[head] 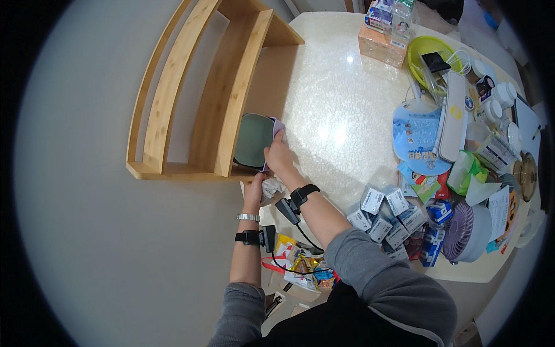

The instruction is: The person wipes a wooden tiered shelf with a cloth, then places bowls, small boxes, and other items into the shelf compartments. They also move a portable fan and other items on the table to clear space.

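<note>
In the lower compartment of a bamboo shelf rack (234,86) stands a green box or bin (255,139) with a thin lilac piece (278,126) along its right side. My right hand (279,152) is at this lilac edge, fingers bent against it; the fingertips are partly hidden. By the rack's near end panel is my left hand (255,188), close to the box's near corner, with its fingers partly out of sight. Crumpled white tissue or plastic (272,190) lies beside it. What the left hand grips cannot be made out.
Several small white-labelled boxes (386,221), a purple fan (461,232), a blue hand fan (418,139), a white case (453,117) and a yellow-green basket (427,47) crowd the table's right. An orange box (381,45) stands at the far edge. A bag of snacks (303,264) sits below the table edge.
</note>
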A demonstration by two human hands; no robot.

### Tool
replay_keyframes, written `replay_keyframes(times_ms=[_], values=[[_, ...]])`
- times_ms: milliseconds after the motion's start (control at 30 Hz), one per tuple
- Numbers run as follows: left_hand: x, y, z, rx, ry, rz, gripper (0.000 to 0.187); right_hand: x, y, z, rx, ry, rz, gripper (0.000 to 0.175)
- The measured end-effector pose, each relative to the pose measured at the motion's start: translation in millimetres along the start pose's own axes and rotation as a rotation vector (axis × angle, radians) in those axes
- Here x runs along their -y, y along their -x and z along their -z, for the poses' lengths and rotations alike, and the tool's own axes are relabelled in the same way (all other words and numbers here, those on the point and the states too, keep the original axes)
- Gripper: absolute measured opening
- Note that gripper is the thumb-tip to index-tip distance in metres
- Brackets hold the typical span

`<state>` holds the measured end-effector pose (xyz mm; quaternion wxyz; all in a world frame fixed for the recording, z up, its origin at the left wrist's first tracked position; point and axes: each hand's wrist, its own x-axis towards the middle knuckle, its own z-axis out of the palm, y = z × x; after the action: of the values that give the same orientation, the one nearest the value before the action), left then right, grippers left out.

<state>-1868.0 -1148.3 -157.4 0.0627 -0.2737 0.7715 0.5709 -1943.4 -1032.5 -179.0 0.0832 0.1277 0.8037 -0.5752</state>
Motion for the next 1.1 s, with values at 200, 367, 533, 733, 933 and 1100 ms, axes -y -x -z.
replay_keyframes(times_ms=[200,367,533,733,933,1100], values=[[-8,-8,-13,0.039,0.065,0.017,0.022,1,-7,7,-0.065,0.000,0.015,0.078],[-7,-10,-12,0.060,0.020,-0.018,0.021,3,-11,14,-0.080,0.035,-0.009,0.079],[-4,-10,-21,0.030,0.153,-0.080,0.028,8,-7,21,0.000,0.047,-0.119,0.080],[-4,-5,-24,0.014,0.000,-0.056,0.033,10,-5,33,0.063,0.066,-0.097,0.086],[-4,-6,-28,0.032,0.117,-0.059,0.045,14,-9,30,0.201,0.010,-0.079,0.085],[-7,15,-25,0.073,0.122,-0.064,0.089,11,-13,16,0.236,0.014,-0.074,0.086]])
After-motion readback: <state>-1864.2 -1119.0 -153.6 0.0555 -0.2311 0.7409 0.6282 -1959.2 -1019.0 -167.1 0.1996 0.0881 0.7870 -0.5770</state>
